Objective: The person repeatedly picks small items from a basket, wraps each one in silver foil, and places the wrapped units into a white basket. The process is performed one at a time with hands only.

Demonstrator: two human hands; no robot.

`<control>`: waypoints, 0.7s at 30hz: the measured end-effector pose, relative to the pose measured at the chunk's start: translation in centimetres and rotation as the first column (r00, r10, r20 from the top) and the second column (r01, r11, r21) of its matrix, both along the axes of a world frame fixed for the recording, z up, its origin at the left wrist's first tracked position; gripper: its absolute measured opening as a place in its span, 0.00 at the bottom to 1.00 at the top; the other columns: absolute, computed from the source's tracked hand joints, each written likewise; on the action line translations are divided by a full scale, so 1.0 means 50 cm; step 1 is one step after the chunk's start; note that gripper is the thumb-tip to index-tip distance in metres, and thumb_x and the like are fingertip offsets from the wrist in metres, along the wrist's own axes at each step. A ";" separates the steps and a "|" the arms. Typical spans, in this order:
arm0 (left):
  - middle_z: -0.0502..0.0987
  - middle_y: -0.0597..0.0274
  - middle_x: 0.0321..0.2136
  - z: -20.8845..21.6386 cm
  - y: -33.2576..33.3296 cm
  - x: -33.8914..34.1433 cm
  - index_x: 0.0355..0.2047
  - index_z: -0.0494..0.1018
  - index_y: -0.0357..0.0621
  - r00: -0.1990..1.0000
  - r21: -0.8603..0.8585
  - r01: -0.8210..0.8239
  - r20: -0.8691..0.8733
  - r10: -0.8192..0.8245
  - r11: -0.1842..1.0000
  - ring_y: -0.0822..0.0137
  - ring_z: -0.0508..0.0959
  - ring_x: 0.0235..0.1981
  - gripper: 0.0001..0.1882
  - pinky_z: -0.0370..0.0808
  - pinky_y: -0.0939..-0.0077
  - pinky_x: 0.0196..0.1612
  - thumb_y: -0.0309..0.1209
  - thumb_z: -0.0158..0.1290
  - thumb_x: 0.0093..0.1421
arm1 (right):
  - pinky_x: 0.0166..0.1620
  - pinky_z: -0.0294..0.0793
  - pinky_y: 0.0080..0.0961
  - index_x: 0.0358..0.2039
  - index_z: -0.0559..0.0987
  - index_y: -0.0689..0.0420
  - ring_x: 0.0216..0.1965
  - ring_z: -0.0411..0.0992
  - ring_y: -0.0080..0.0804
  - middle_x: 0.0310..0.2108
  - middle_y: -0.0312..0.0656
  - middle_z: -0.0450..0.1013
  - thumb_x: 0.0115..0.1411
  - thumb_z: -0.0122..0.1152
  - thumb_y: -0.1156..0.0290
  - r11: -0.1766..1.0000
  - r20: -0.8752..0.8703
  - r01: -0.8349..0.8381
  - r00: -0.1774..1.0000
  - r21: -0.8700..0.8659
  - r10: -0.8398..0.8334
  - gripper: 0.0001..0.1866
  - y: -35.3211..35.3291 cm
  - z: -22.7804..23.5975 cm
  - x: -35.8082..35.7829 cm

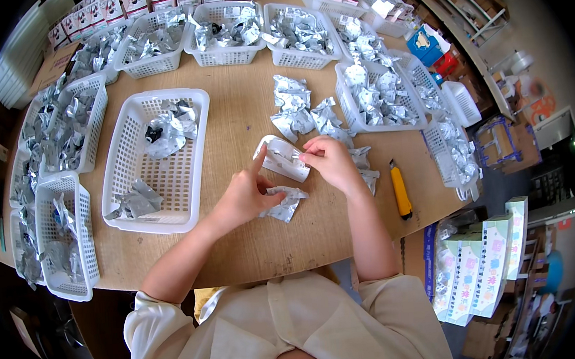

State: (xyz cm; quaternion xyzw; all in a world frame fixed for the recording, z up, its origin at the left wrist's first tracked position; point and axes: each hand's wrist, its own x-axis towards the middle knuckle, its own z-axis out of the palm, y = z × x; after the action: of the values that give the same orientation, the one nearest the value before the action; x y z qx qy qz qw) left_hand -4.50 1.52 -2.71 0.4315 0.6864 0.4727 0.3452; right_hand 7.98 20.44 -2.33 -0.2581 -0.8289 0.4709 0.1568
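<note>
In the head view, at the middle of a wooden table [252, 252] and between the 2 hands: a small white open box [283, 158], hollow side up, slightly aslant. Resting on the wood or lifted just off it, hard to tell which.

Left hand [245, 194]: index finger stretched up to the box's left edge, apparently touching; thumb spread well apart from it, over a crumpled silver packet [287, 207]. Cannot tell whether gripping that packet or merely covering part of it. Right hand [332, 165]: thumb and index close together at the box's right end, nearly pinched; cannot tell whether closed on the wall or on something small inside.

Beyond the box, loose foil packets [292, 102]; off to the right, well apart, a yellow utility knife [401, 191]; to the left, a white perforated basket [202, 115] with a few packets inside.

Weakest point, by judgement: the box's thin-looking wall, liable to crease under too hard a right-hand pinch. Also possible: a twist or slip of the box, from steadying with just 1 left fingertip; the near packet pushed askew, from a careless sweep of the left thumb; a nick, from reaching blindly toward the knife, blade position unclear.
</note>
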 end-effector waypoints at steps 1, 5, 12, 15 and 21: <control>0.81 0.50 0.26 0.001 -0.001 0.001 0.67 0.45 0.32 1.000 -0.009 -0.003 -0.002 0.003 1.000 0.70 0.79 0.23 0.51 0.77 0.77 0.31 0.27 0.64 0.49 | 0.38 0.72 0.28 0.25 0.78 0.68 0.33 0.74 0.31 0.34 0.42 0.75 0.54 0.65 0.73 0.994 -0.027 -0.019 1.000 -0.106 0.016 0.10 0.008 0.002 0.001; 0.81 0.52 0.25 0.005 -0.002 0.004 0.67 0.44 0.34 0.999 -0.018 -0.021 -0.028 0.020 1.000 0.71 0.79 0.23 0.51 0.77 0.78 0.31 0.26 0.64 0.49 | 0.47 0.73 0.23 0.41 0.77 0.67 0.42 0.73 0.24 0.40 0.39 0.74 0.56 0.64 0.74 0.792 -0.016 -0.010 1.000 -0.610 0.000 0.13 0.042 0.029 0.032; 0.81 0.51 0.23 0.004 0.005 0.003 0.68 0.44 0.35 0.996 -0.058 -0.009 -0.094 0.003 0.998 0.71 0.79 0.22 0.52 0.76 0.77 0.30 0.26 0.64 0.48 | 0.58 0.68 0.27 0.38 0.78 0.67 0.50 0.70 0.29 0.46 0.44 0.71 0.57 0.61 0.78 0.645 -0.063 -0.005 0.996 -0.764 -0.067 0.08 0.056 -0.062 0.088; 0.80 0.52 0.23 0.001 0.003 0.007 0.68 0.44 0.35 0.997 -0.047 -0.016 -0.078 0.012 0.999 0.71 0.79 0.22 0.52 0.76 0.78 0.30 0.26 0.64 0.48 | 0.58 0.67 0.27 0.28 0.78 0.66 0.54 0.68 0.33 0.53 0.47 0.67 0.55 0.61 0.80 0.769 -0.059 0.006 0.997 -0.639 -0.058 0.03 0.050 -0.098 0.086; 0.81 0.52 0.24 0.001 -0.002 0.012 0.67 0.47 0.35 0.997 -0.022 -0.044 -0.068 0.043 0.999 0.72 0.79 0.23 0.50 0.76 0.78 0.30 0.25 0.64 0.49 | 0.58 0.65 0.27 0.31 0.79 0.64 0.56 0.66 0.34 0.55 0.47 0.66 0.56 0.61 0.80 0.801 -0.090 0.065 0.985 -0.596 -0.147 0.03 0.034 -0.082 0.121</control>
State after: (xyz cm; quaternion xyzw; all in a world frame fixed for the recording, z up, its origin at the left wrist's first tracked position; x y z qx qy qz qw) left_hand -3.90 1.43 -2.66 0.4280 0.7123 0.4574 0.3165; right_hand 14.03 22.12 -6.43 -0.3085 -0.6133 0.7116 0.1493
